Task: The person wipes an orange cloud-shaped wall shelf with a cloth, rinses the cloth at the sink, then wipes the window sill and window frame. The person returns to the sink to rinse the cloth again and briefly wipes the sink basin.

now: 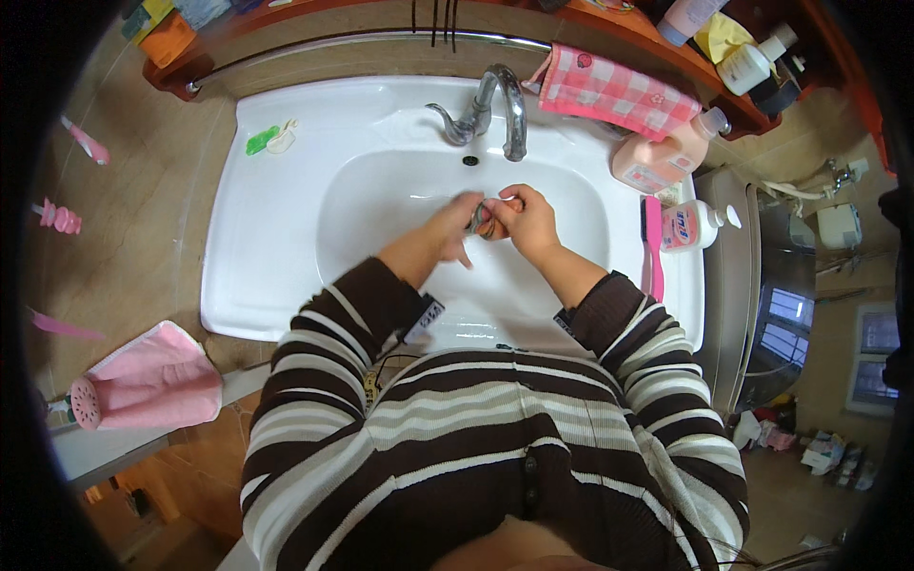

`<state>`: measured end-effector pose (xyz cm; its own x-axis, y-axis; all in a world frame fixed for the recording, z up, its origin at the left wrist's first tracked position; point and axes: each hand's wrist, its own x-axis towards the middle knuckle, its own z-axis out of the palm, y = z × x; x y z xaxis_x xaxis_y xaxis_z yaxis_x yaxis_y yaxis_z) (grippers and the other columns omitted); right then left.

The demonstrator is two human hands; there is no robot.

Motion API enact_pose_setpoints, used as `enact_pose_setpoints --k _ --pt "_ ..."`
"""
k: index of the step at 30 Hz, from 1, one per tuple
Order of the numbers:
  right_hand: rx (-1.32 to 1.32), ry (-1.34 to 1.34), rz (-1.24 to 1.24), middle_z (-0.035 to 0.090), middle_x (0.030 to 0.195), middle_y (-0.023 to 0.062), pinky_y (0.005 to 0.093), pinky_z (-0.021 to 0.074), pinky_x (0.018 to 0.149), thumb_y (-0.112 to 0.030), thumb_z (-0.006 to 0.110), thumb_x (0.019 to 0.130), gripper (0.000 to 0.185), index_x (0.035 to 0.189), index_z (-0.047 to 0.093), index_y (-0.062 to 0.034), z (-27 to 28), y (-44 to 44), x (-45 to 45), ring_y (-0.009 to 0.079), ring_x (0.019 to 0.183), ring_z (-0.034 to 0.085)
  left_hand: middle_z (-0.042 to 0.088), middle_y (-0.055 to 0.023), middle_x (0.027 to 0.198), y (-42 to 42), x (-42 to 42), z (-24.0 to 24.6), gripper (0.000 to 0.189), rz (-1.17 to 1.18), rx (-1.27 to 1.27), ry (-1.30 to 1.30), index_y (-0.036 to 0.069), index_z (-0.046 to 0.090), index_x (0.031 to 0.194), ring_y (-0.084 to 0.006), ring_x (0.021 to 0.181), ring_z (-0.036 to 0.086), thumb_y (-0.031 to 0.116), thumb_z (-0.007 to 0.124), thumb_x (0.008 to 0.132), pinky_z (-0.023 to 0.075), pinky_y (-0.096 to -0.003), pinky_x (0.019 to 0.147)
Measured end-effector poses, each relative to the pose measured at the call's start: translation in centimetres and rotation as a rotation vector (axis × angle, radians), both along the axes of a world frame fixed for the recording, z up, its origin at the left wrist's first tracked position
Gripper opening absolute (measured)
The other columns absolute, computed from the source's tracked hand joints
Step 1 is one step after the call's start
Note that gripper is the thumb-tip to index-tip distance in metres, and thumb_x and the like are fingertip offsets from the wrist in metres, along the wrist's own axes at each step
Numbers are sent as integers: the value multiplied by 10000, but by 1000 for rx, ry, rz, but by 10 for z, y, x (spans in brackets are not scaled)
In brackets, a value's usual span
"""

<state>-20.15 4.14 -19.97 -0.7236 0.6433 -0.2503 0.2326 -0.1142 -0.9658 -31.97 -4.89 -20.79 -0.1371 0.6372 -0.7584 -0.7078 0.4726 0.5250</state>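
Observation:
Over the white sink basin (371,214), both of my hands come together around a small grey-and-orange item (478,220), possibly cloth. My right hand (534,220) grips it with bent fingers. Motion blurs my left hand (451,225), which is closed around the item's other side with one finger sticking out. Fingers cover most of the item, so its full shape is hidden. Beyond the hands stands a chrome faucet (514,107), its curved spout over the basin. No water stream shows from it. The drain-like hole (470,161) sits in the basin's far wall.
Green and whitish soap pieces (263,140) lie on the left ledge. On the right are a pink brush (653,250), a pump bottle (689,225) and a large pink jug (660,157). A checked towel (614,89) hangs from the rail behind; a pink cloth (157,378) hangs at left.

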Motion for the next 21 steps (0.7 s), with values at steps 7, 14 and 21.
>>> enact_pose_setpoints --k 7,14,21 --pt "606 -200 -67 530 851 196 388 465 723 -302 683 733 326 941 581 -72 -1 -23 -2 345 809 552 549 -93 1049 -13 39 -13 386 365 290 -180 63 483 1092 -277 1001 549 401 430 915 434 -502 869" --pt "-437 -111 -310 584 768 50 307 490 591 -379 558 852 348 925 561 -39 -1 -11 -8 156 678 577 544 -113 990 -4 46 -16 416 376 500 529 -5 298 1260 -195 934 536 165 446 911 465 -354 830" --pt "-178 -109 -257 562 762 60 287 478 573 -271 642 813 272 899 513 -47 18 -7 -9 140 675 549 527 -107 1070 -19 27 -13 502 -45 625 287 8 295 1291 -235 1017 512 145 519 863 409 -409 926"
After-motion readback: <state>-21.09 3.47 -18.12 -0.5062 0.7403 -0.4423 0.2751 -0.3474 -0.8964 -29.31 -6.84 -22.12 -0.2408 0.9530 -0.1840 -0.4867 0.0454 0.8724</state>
